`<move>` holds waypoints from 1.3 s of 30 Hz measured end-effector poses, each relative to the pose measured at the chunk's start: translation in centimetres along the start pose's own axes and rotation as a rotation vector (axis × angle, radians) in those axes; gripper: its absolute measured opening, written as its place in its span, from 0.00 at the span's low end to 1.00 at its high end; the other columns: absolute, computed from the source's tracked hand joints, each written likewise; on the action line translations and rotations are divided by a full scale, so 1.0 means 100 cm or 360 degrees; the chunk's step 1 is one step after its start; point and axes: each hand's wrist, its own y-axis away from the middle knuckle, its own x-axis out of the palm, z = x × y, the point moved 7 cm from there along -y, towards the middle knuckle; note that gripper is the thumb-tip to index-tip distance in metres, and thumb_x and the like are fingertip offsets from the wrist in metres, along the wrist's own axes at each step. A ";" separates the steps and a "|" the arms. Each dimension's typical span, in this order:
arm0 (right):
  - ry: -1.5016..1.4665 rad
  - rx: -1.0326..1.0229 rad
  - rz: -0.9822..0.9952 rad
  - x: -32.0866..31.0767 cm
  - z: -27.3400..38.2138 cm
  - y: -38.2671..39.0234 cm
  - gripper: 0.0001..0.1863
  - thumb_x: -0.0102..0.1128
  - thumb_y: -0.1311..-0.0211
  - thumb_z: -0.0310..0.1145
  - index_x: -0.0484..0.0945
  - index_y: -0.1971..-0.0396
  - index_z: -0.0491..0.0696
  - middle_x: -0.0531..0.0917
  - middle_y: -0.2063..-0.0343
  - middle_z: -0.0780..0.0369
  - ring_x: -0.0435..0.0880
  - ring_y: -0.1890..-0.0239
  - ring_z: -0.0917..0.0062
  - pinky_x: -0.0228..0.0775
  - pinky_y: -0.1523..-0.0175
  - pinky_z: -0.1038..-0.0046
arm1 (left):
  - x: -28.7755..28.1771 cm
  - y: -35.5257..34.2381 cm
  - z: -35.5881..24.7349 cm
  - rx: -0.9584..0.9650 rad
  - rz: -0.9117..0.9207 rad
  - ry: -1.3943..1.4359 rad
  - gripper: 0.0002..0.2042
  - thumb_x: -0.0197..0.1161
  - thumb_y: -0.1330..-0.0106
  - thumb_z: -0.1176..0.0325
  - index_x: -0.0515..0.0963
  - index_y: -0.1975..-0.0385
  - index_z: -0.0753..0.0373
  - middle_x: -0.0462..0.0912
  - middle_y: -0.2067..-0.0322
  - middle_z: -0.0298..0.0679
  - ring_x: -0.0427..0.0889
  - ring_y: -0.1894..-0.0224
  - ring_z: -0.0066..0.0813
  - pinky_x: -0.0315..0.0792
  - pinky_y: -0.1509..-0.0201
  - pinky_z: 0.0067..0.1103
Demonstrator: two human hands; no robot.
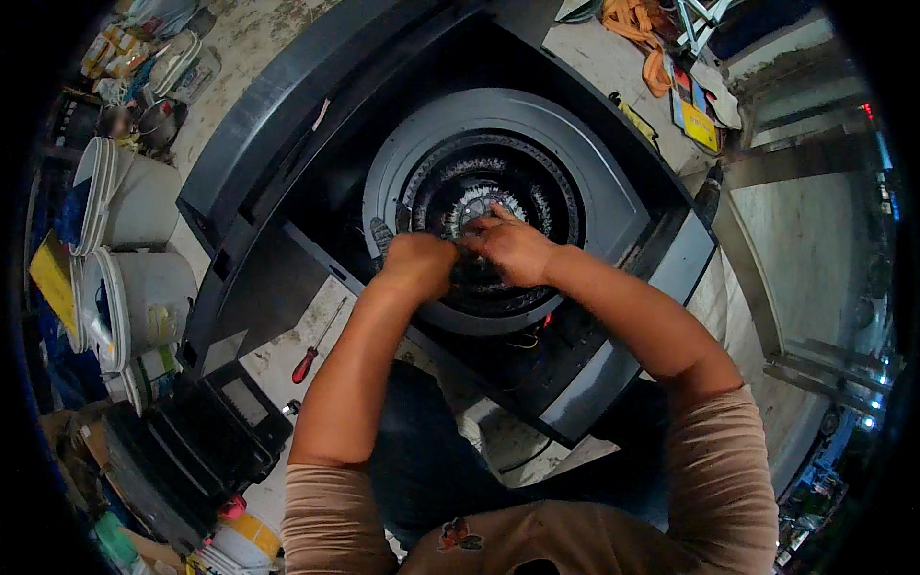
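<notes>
Both hands meet at the middle of the round black drum (498, 206) inside an opened machine housing (287, 125). The left hand (419, 264) is curled into a closed fist at the drum's lower left rim; what it clasps is hidden under the knuckles. The right hand (513, 247) lies just beside it, touching it, fingers bent and fingertips pressed onto the toothed silver hub (476, 201) at the drum's centre (whether it pinches anything I cannot tell). A grey ring (585, 158) surrounds the drum, set in the dark square housing, whose near right corner shows loose wires (525, 342).

On the stained concrete floor (278, 359), near the housing's left edge, lies a red-handled screwdriver (316, 345). Further left stand white plastic buckets (134, 297), with a yellow flat package (53, 278) beyond them. A black panel (182, 450) lies at the lower left, beside a yellow-and-white tub (244, 537). Beyond the housing's far right corner lie an orange strap (637, 29) and a yellow-and-blue flat pack (695, 115).
</notes>
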 end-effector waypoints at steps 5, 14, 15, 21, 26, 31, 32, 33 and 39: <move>0.0185 -0.0040 -0.0031 -0.007 0.004 -0.005 0.34 0.61 0.64 0.24 0.70 0.48 0.47 0.76 0.54 0.55 0.69 0.45 0.61 0.49 0.35 0.54 | 0.007 -0.002 0.005 -0.0021 0.0009 -0.0038 0.10 0.62 0.52 0.66 0.81 0.67 0.53 0.82 0.69 0.44 0.82 0.63 0.44 0.75 0.59 0.35; 0.0159 -0.0143 0.0162 0.007 0.017 -0.008 0.30 0.60 0.62 0.24 0.72 0.50 0.47 0.77 0.56 0.54 0.70 0.45 0.62 0.48 0.35 0.55 | 0.001 0.000 0.002 -0.0038 0.0086 -0.0044 0.13 0.66 0.50 0.58 0.82 0.68 0.56 0.83 0.67 0.42 0.82 0.60 0.40 0.75 0.57 0.31; 0.0201 -0.0242 0.0409 0.021 0.025 -0.002 0.30 0.61 0.62 0.25 0.72 0.50 0.46 0.77 0.57 0.54 0.70 0.46 0.62 0.48 0.35 0.56 | 0.003 -0.001 0.003 -0.0054 0.0108 -0.0042 0.13 0.66 0.50 0.58 0.82 0.68 0.55 0.83 0.67 0.42 0.82 0.60 0.40 0.75 0.57 0.31; 0.0153 -0.0141 0.0005 0.005 0.013 -0.007 0.26 0.62 0.60 0.28 0.74 0.53 0.46 0.78 0.57 0.56 0.71 0.47 0.65 0.51 0.37 0.57 | 0.003 -0.003 0.002 -0.0045 0.0111 -0.0062 0.13 0.66 0.50 0.57 0.82 0.67 0.54 0.83 0.67 0.42 0.82 0.60 0.39 0.75 0.58 0.31; 0.0015 0.0080 -0.0382 -0.026 0.001 -0.012 0.25 0.65 0.57 0.36 0.75 0.55 0.46 0.80 0.61 0.58 0.72 0.51 0.65 0.56 0.40 0.59 | -0.001 0.001 0.003 -0.0055 0.0090 -0.0040 0.12 0.66 0.50 0.58 0.82 0.67 0.54 0.83 0.67 0.42 0.82 0.60 0.39 0.75 0.58 0.31; 0.0667 0.0462 0.0143 0.017 -0.009 -0.016 0.12 0.57 0.50 0.42 0.82 0.72 0.51 0.83 0.72 0.62 0.82 0.65 0.66 0.68 0.55 0.60 | -0.002 0.002 0.002 -0.0003 0.0001 0.0000 0.11 0.66 0.51 0.60 0.82 0.68 0.54 0.83 0.67 0.43 0.82 0.61 0.40 0.75 0.59 0.32; 0.0670 0.0414 0.0175 0.023 -0.011 -0.019 0.10 0.57 0.50 0.40 0.82 0.73 0.52 0.83 0.73 0.62 0.82 0.66 0.66 0.69 0.57 0.61 | -0.001 0.001 0.003 -0.0014 0.0004 -0.0008 0.11 0.66 0.51 0.60 0.82 0.68 0.55 0.83 0.67 0.43 0.82 0.61 0.40 0.75 0.58 0.32; 0.0672 0.0367 0.0206 0.029 -0.014 -0.021 0.09 0.56 0.50 0.39 0.83 0.75 0.52 0.84 0.73 0.63 0.82 0.67 0.67 0.69 0.58 0.62 | 0.001 -0.001 0.003 -0.0024 0.0007 -0.0016 0.12 0.67 0.51 0.60 0.82 0.68 0.55 0.83 0.67 0.43 0.82 0.61 0.40 0.75 0.58 0.32; 0.0849 0.0221 0.0336 0.030 -0.008 -0.024 0.08 0.56 0.50 0.36 0.83 0.75 0.52 0.84 0.72 0.61 0.83 0.67 0.69 0.72 0.63 0.64 | -0.001 0.000 0.000 -0.0049 0.0061 0.0028 0.12 0.66 0.51 0.60 0.82 0.68 0.56 0.83 0.67 0.44 0.82 0.60 0.41 0.75 0.57 0.32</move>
